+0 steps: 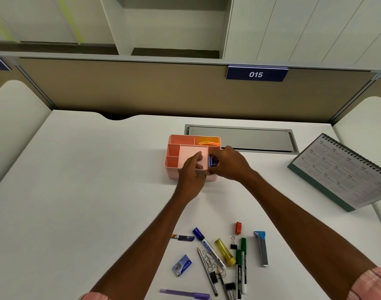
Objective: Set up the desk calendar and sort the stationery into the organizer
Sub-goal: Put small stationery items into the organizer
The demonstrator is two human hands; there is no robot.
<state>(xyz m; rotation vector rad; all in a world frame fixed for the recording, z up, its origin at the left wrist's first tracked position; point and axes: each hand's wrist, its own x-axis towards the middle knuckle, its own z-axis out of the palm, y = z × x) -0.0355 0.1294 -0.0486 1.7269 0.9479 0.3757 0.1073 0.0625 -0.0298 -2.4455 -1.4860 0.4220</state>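
Note:
A pink organizer (174,148) with several compartments stands mid-desk; neon bands lie in its back right compartment. My left hand (192,172) rests on its front edge, fingers on the pale central tray. My right hand (227,164) holds a small blue object (213,163) over the organizer's front right compartment. The desk calendar (345,172) stands tilted at the right. Loose stationery lies near me: a blue marker (208,245), two green markers (241,269), a yellow tube (224,252), a red cap (238,227), a lead case (262,247), a staples box (182,265), a pencil (206,271), a purple pen (185,293), binder clips (233,243).
A grey cable hatch (250,138) is set into the desk behind the organizer. A beige partition with a blue "015" sign (256,74) closes the back. White rounded side panels flank the desk at left and right.

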